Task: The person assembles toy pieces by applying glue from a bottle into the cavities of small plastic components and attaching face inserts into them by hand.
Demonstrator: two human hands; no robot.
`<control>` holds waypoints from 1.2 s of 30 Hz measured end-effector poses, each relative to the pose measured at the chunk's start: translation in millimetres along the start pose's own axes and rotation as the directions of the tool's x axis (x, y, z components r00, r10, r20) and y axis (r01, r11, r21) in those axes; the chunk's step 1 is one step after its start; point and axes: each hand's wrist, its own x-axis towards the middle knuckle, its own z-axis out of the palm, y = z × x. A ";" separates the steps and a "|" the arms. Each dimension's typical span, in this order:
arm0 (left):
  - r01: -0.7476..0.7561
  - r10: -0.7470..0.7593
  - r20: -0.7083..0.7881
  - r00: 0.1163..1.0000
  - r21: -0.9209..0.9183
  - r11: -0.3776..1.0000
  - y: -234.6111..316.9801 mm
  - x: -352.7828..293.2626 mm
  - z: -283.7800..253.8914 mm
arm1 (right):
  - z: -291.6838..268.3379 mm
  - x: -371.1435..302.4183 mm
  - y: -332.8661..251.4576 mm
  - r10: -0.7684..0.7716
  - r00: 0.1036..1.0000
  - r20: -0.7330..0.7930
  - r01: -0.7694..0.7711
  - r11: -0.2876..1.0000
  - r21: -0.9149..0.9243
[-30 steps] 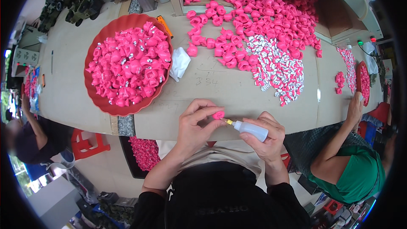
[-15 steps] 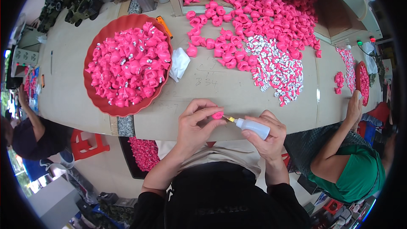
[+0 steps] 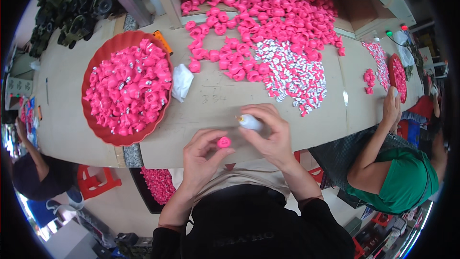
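A: Currently the left hand (image 3: 203,156) pinches a small pink plastic piece (image 3: 223,142) between thumb and fingertips, fingers narrow, closed on the piece. It sits just above the near edge of the cardboard-covered table (image 3: 211,110).

B: And the right hand (image 3: 270,134)?

A: Wrapped around a small white squeeze bottle (image 3: 249,122), nozzle pointing left, near the piece but apart from it. Fingers curled snugly; grip firm.

B: Note on technique?

A: Judgement only: hold the piece steady with its open face toward the nozzle, bring the tip close before squeezing, and press lightly so little comes out. Thumb should stay clear of the spot.

B: Surroundings?

A: Red round tray (image 3: 98,129) heaped with pink pieces at left, crumpled white cloth (image 3: 181,81) just beside it, loose pile of pink pieces (image 3: 268,24) further back, and a patch of white-and-pink small parts (image 3: 294,79) in front of that. Another person's hand (image 3: 392,108) rests on the table at far right.
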 end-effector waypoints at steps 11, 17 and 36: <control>0.169 -0.149 0.120 0.981 -0.174 0.970 5.2 -7.9 1.9 | -32.0 -2.0 9.9 -0.066 0.986 -0.154 0.001 0.921 -0.388; 0.191 -0.157 0.185 0.970 -0.181 0.965 2.9 -4.5 12.7 | -39.7 17.7 19.7 -0.191 0.958 -0.213 0.001 0.746 -0.666; 0.213 -0.171 0.219 0.961 -0.185 0.959 2.8 -8.0 7.7 | -40.3 -6.1 -4.8 -0.101 0.988 0.114 0.149 0.797 -0.586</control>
